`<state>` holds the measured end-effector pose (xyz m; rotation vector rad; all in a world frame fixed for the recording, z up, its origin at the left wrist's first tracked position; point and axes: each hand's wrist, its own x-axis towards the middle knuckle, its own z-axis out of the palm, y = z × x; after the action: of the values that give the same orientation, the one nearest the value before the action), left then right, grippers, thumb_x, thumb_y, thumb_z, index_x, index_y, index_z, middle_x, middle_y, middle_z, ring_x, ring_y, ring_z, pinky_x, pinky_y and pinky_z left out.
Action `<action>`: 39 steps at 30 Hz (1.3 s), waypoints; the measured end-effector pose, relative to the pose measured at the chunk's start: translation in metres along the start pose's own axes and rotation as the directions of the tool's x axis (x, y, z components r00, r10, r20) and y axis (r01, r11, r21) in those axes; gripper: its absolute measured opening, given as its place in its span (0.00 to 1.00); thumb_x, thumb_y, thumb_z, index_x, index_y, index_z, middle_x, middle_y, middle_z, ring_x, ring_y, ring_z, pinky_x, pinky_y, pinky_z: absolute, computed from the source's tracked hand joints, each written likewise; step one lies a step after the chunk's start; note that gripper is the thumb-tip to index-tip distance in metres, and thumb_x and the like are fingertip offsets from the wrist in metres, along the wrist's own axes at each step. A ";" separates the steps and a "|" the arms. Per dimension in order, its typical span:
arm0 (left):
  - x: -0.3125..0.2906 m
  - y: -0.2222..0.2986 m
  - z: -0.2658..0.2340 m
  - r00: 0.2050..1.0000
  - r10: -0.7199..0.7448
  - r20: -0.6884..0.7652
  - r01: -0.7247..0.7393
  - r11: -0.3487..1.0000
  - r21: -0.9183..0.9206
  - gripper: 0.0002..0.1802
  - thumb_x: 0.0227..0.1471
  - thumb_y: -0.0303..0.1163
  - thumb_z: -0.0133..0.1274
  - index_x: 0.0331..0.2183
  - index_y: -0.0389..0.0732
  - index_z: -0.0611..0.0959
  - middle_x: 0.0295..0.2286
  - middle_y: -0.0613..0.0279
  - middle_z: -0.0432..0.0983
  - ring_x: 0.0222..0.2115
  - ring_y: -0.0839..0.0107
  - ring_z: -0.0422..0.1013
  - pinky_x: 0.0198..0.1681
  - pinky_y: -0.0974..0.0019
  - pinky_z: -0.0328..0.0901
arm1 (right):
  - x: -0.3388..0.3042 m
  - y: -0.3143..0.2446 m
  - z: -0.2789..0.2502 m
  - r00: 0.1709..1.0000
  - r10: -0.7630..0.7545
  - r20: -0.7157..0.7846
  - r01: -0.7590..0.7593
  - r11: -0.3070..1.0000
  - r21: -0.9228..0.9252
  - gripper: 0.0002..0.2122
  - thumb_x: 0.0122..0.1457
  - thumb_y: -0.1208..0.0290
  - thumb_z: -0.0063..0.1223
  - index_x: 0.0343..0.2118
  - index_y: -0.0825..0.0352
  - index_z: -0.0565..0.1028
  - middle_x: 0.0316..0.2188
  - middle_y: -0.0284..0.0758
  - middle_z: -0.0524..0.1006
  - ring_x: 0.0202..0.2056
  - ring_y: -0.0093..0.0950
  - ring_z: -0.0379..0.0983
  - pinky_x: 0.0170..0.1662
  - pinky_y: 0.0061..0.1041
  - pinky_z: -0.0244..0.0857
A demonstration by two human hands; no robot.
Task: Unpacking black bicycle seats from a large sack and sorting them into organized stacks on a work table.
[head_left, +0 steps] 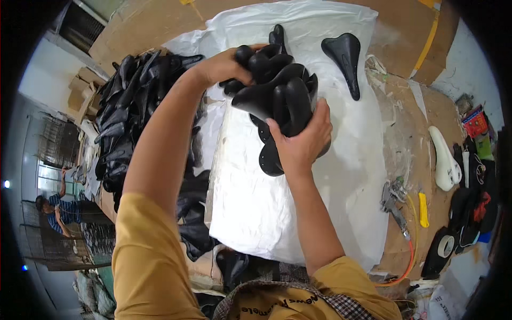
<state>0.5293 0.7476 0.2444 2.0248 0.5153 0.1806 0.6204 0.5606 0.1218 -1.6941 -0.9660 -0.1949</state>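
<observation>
Several black bicycle saddles (272, 98) are bunched together over the white sheet (256, 213), overlapping one another. My left hand (229, 66) reaches to the far left side of the bunch, its fingers curled around saddles and partly hidden by them. On the near right side, my right hand (306, 136) grips the bunch, with the thumb on the near side and the fingers along the right edge. Beyond my right hand, one more black saddle (345, 58) lies apart on the sheet, its narrow nose pointing toward me.
A large heap of black saddles (133, 106) stands left of the sheet. On the cardboard (394, 154) at right lie an air gun (394, 208) with an orange hose, a yellow cutter (423, 209) and a white saddle (444, 160). Another person (64, 210) stands far left.
</observation>
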 end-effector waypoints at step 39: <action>-0.529 -0.120 0.483 -0.347 -0.880 -0.324 -0.226 0.414 -0.882 0.12 0.44 0.21 0.49 0.35 0.33 0.75 0.29 0.59 0.75 0.27 0.71 0.72 0.32 0.71 0.66 | -0.402 -0.076 0.020 0.028 -0.680 0.733 0.432 0.669 0.604 0.20 0.45 0.67 0.58 0.41 0.68 0.69 0.46 0.41 0.66 0.48 0.41 0.61 0.49 0.37 0.57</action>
<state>0.1827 0.1814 -0.0507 0.0754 1.8812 1.3320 0.3005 0.3822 -0.0607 -0.9376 -2.5152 0.5040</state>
